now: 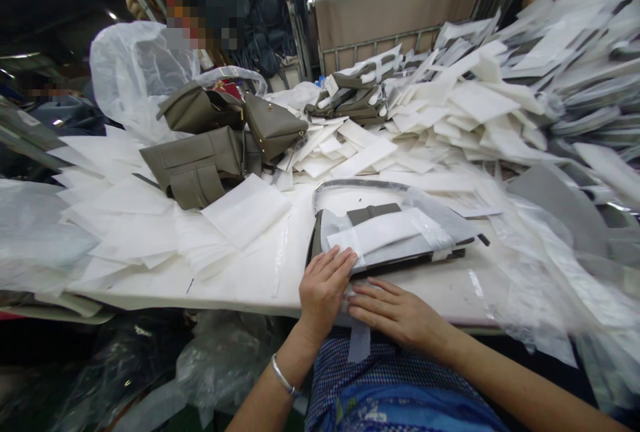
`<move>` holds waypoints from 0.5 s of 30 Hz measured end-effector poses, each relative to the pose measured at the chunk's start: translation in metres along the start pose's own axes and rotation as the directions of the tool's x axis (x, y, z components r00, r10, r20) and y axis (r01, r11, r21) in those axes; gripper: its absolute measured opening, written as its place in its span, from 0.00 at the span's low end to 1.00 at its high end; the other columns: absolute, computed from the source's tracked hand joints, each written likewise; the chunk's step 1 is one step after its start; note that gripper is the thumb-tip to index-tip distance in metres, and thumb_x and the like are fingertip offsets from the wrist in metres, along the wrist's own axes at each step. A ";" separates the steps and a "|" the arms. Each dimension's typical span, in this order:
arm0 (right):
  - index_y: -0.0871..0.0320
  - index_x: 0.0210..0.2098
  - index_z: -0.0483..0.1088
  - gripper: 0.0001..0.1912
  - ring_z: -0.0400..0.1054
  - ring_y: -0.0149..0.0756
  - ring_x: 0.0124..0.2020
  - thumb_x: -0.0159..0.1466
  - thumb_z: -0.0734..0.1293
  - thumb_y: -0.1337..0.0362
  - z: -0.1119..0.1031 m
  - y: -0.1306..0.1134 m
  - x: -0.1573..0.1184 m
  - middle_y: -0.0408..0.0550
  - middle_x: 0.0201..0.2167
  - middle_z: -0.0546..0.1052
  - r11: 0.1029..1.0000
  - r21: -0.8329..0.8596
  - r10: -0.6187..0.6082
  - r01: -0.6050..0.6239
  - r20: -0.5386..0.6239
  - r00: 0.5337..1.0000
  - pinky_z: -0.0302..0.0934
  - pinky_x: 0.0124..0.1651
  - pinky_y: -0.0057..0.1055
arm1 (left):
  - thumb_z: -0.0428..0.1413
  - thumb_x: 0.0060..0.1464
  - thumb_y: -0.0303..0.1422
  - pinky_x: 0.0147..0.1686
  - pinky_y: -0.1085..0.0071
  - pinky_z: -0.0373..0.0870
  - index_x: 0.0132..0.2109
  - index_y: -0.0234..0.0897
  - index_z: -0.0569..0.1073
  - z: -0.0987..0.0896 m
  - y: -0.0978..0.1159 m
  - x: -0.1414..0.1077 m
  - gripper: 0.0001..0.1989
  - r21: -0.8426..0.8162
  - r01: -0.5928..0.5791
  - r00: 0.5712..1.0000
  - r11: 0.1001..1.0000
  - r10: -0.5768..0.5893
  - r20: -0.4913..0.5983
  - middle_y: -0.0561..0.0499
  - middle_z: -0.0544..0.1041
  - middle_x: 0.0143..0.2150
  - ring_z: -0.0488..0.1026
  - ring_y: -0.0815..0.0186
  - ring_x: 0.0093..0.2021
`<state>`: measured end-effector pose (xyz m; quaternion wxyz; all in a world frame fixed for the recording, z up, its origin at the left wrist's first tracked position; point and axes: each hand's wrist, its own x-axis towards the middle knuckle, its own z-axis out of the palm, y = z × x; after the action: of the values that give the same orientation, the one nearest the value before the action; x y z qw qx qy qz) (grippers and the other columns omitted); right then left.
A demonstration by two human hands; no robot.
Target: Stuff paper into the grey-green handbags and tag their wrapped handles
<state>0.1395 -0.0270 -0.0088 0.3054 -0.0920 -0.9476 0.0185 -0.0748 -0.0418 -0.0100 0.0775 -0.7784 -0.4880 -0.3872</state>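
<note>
A dark olive handbag [373,212] lies on its side on the white table, partly covered by white wrapping sheet [385,232]. Its strap, sleeved in clear film, arches toward the back. My left hand [326,285] rests with fingers stretched flat on the wrapping at the bag's near left corner. Just right of it, my right hand [395,312] lies flat with fingers extended at the bag's near edge, by the table's front edge. A pale strip [359,344] hangs down below my hands. Whether anything is under my palms is hidden.
Several olive handbags [195,159] stand at the back left beside loose white sheets [135,219]. Heaps of white foam-like pieces [470,105] fill the back right. Clear plastic film [545,272] drapes over the right side, and plastic bags [225,359] lie below the table's front edge [200,305].
</note>
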 end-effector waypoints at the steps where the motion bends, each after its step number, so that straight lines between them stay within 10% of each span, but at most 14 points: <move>1: 0.61 0.54 0.72 0.15 0.70 0.38 0.58 0.70 0.62 0.72 0.004 0.000 0.004 0.51 0.50 0.80 1.000 -0.005 0.001 -0.001 -0.033 0.999 0.64 0.63 0.44 | 0.54 0.64 0.26 0.58 0.55 0.70 0.61 0.44 0.71 0.001 0.000 -0.001 0.20 -0.002 0.001 1.000 1.000 -0.001 0.001 0.50 0.77 0.57 0.71 0.59 0.61; 15: 0.60 0.46 0.74 0.13 0.79 0.33 0.41 0.68 0.59 0.73 -0.006 -0.042 -0.006 0.50 0.38 0.83 0.968 0.212 0.171 -0.133 -0.173 0.970 0.72 0.50 0.31 | 0.55 0.63 0.24 0.53 0.58 0.72 0.59 0.43 0.72 0.004 0.008 -0.003 0.19 0.062 -0.007 0.999 0.998 0.009 -0.043 0.50 0.79 0.56 0.73 0.59 0.59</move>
<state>0.1412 -0.0692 -0.0036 0.3999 -0.1350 -0.8975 0.1276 -0.0667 -0.0465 -0.0124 0.1137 -0.7691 -0.4948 -0.3883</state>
